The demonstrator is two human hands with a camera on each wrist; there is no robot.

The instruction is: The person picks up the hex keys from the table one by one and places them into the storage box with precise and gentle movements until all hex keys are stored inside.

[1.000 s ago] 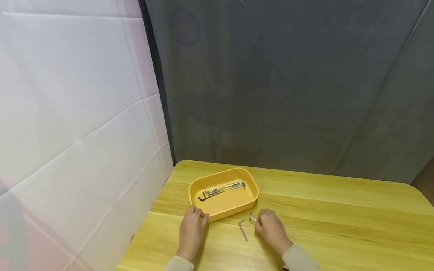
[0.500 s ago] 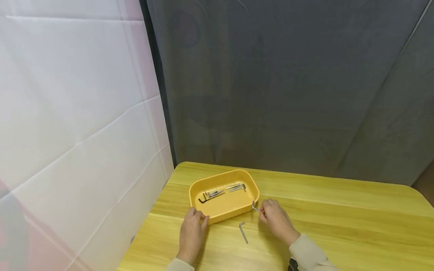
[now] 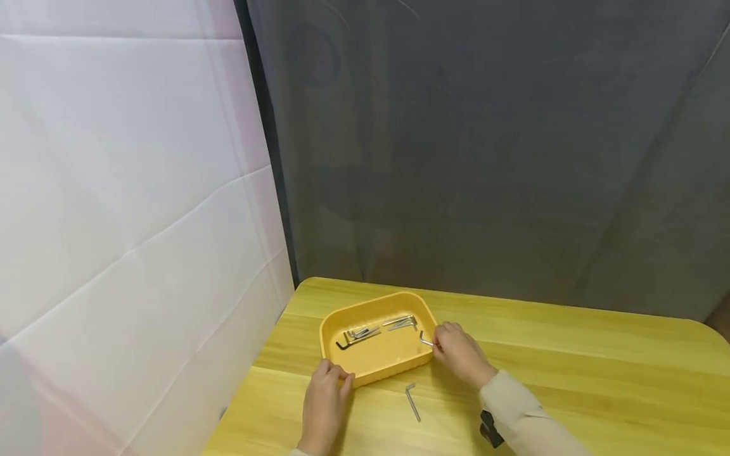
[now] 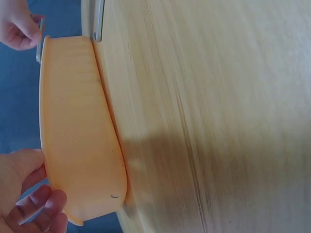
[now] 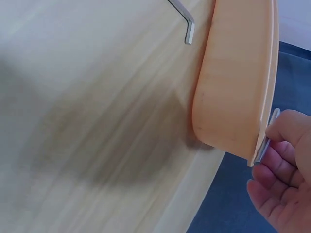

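R hand [image 3: 456, 349] pinching hex key [image 3: 424, 341] over yellow tray [image 3: 365, 367] rim, L hand [image 3: 325, 396] gripping tray's near corner.

The yellow tray [image 5: 233, 82] fills the upper right, its rounded outer wall resting on the wooden counter [image 5: 87, 121] and casting a soft shadow beside it. At the tray's rim, the right hand [image 5: 284, 170] pinches a small silver hex key [image 5: 266, 138] that lies against the rim's edge. Another hex key [image 5: 184, 22] lies on the counter just beside the tray's wall, its bent end toward the tray.
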